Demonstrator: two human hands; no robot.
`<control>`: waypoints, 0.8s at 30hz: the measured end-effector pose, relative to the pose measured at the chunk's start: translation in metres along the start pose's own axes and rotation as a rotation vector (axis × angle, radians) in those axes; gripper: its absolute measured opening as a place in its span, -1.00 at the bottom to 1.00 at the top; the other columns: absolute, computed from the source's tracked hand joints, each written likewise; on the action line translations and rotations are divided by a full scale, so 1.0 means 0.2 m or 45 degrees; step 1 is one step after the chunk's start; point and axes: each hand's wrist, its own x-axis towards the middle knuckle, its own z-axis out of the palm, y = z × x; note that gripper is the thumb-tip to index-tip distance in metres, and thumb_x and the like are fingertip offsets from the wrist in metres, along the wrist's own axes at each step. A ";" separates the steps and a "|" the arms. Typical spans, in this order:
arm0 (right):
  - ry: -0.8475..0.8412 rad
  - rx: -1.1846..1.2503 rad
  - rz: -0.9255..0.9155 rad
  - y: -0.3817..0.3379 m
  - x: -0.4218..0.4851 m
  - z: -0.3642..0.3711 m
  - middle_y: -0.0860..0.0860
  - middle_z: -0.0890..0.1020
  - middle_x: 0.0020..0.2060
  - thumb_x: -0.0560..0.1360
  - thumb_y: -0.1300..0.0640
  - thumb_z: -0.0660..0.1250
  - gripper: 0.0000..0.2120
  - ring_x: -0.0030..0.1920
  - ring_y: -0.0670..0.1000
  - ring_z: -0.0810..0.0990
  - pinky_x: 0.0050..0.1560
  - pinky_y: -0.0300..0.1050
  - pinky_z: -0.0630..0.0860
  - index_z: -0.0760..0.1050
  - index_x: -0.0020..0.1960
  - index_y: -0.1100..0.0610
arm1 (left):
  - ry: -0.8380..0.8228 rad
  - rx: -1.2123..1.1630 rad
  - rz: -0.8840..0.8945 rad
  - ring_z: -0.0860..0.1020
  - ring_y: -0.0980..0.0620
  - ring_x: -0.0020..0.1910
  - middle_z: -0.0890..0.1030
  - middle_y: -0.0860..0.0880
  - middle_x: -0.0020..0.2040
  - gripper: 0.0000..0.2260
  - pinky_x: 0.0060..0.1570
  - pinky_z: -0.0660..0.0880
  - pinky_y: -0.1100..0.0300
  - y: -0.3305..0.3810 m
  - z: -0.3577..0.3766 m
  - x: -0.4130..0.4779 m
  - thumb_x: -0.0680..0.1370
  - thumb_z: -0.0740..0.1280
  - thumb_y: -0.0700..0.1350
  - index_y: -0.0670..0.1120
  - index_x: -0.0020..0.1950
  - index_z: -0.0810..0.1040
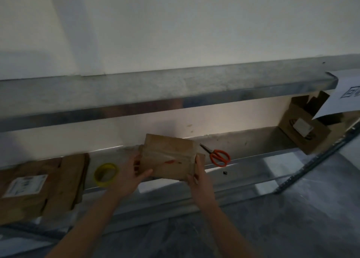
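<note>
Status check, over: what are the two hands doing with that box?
Both gripping: left hand and right hand hold the cardboard box by its ends. Box at the shelf front edge. Yellow tape roll left, scissors right, both clear.

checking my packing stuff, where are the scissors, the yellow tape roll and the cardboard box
scissors [213, 153]: head view, where the blades meet the orange handles.
yellow tape roll [104, 184]: head view, near wall of the ring.
cardboard box [169, 156]: head view, middle of its upper face.
</note>
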 end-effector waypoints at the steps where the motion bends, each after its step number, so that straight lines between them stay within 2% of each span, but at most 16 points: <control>1: 0.025 0.009 0.004 -0.01 0.01 -0.01 -0.11 0.32 0.42 0.62 0.20 0.24 -0.39 0.43 0.03 0.37 0.45 0.04 0.34 0.00 0.47 -0.19 | -0.014 0.004 0.027 0.54 0.26 0.05 0.49 0.23 0.14 -0.30 -0.08 0.52 0.40 0.01 0.01 -0.03 0.31 0.49 0.22 0.28 0.37 0.25; 2: 0.057 0.054 0.013 -0.02 0.03 -0.02 -0.16 0.36 0.38 0.61 0.20 0.28 -0.41 0.39 -0.01 0.41 0.42 0.00 0.38 0.08 0.46 -0.19 | -0.034 0.014 0.052 0.55 0.19 0.10 0.49 0.16 0.19 -0.19 0.01 0.54 0.33 0.02 0.03 -0.06 0.30 0.52 0.20 0.18 0.46 0.21; 4: 0.134 0.186 0.036 -0.02 0.07 -0.03 -0.04 0.44 0.31 0.54 0.23 0.38 -0.46 0.31 0.01 0.48 0.34 0.09 0.47 0.25 0.42 -0.01 | -0.059 -0.053 0.090 0.55 0.09 0.17 0.53 0.06 0.24 -0.09 0.14 0.55 0.12 0.05 0.08 -0.10 0.25 0.56 0.20 0.04 0.50 0.22; 6: 0.180 0.219 0.080 -0.03 0.11 -0.05 0.13 0.44 0.29 0.49 0.25 0.44 -0.45 0.29 0.11 0.49 0.30 0.17 0.48 0.28 0.39 0.16 | -0.051 -0.151 0.076 0.57 0.12 0.17 0.59 0.08 0.20 -0.15 0.17 0.55 0.06 0.05 0.11 -0.12 0.22 0.59 0.19 0.06 0.43 0.33; 9: 0.163 0.041 0.156 -0.05 0.17 -0.07 0.13 0.38 0.36 0.53 0.15 0.41 -0.42 0.37 0.10 0.39 0.42 0.04 0.35 0.25 0.48 0.14 | -0.019 -0.055 0.034 0.51 0.06 0.23 0.55 0.05 0.24 -0.22 0.22 0.50 0.10 0.04 0.12 -0.11 0.23 0.57 0.18 0.03 0.37 0.38; 11: 0.162 -0.093 0.174 -0.05 0.20 -0.07 0.12 0.31 0.42 0.58 0.06 0.34 -0.40 0.43 0.11 0.29 0.41 0.03 0.29 0.19 0.53 0.07 | 0.017 0.005 -0.032 0.42 0.08 0.26 0.44 0.08 0.31 -0.20 0.22 0.44 0.26 0.04 0.11 -0.07 0.21 0.55 0.21 0.10 0.35 0.30; 12: 0.155 -0.099 0.183 -0.04 0.20 -0.06 0.14 0.28 0.45 0.59 0.03 0.31 -0.38 0.45 0.13 0.26 0.41 0.06 0.28 0.14 0.56 0.07 | 0.016 0.017 -0.055 0.36 0.09 0.28 0.35 0.07 0.37 -0.14 0.24 0.39 0.24 0.05 0.09 -0.04 0.21 0.56 0.19 0.12 0.40 0.22; 14: 0.172 -0.006 0.221 -0.04 0.21 -0.04 0.15 0.27 0.47 0.59 0.04 0.32 -0.32 0.46 0.16 0.29 0.43 0.11 0.28 0.06 0.58 0.10 | -0.052 0.092 -0.110 0.23 0.02 0.42 0.04 0.05 0.54 0.10 0.39 0.29 0.02 0.08 0.06 0.05 0.21 0.59 0.15 0.11 0.54 -0.06; 16: 0.295 0.235 0.299 -0.04 0.22 -0.03 0.15 0.40 0.40 0.55 0.14 0.38 -0.37 0.40 0.18 0.40 0.41 0.16 0.35 0.16 0.52 0.13 | -0.177 0.235 -0.104 -0.02 0.00 0.53 -0.24 0.12 0.56 0.24 0.47 0.11 -0.06 0.10 0.01 0.15 0.16 0.57 0.23 0.19 0.53 -0.27; 17: 0.352 0.371 0.341 -0.02 0.23 -0.02 0.15 0.48 0.33 0.53 0.19 0.41 -0.48 0.34 0.19 0.47 0.37 0.22 0.40 0.29 0.42 0.10 | -0.243 0.269 -0.070 -0.09 0.03 0.54 -0.28 0.15 0.55 0.25 0.47 0.06 -0.03 0.11 -0.01 0.18 0.14 0.56 0.26 0.21 0.52 -0.29; 18: 0.348 0.480 0.400 -0.01 0.22 0.00 0.14 0.53 0.26 0.51 0.20 0.43 -0.57 0.29 0.19 0.52 0.30 0.25 0.46 0.38 0.32 0.07 | -0.294 0.288 -0.039 -0.10 0.05 0.53 -0.27 0.17 0.55 0.24 0.46 0.04 0.03 0.10 -0.02 0.21 0.14 0.57 0.27 0.22 0.52 -0.27; 19: 0.290 0.553 0.459 -0.01 0.21 0.02 0.12 0.53 0.23 0.49 0.16 0.46 -0.57 0.25 0.17 0.54 0.24 0.22 0.52 0.39 0.29 0.07 | -0.320 0.309 -0.017 -0.07 0.06 0.52 -0.21 0.17 0.55 0.22 0.44 0.05 0.09 0.10 -0.03 0.23 0.15 0.58 0.25 0.20 0.53 -0.22; 22: 0.079 0.588 0.472 0.01 0.14 0.11 0.08 0.46 0.28 0.38 0.10 0.57 -0.28 0.20 0.06 0.55 0.09 0.00 0.62 0.27 0.41 0.07 | -0.217 0.369 0.008 0.15 0.04 0.42 0.05 0.13 0.47 0.12 0.37 0.16 0.13 0.07 -0.03 0.24 0.17 0.61 0.19 0.13 0.54 -0.03; 24: 0.058 0.573 0.389 0.03 0.10 0.15 0.05 0.41 0.36 0.31 0.19 0.62 -0.13 0.25 0.08 0.53 0.10 0.01 0.63 0.21 0.47 0.05 | -0.131 0.361 0.043 0.24 0.06 0.34 0.15 0.10 0.40 0.04 0.32 0.24 0.15 0.07 -0.01 0.20 0.18 0.60 0.20 0.11 0.51 0.08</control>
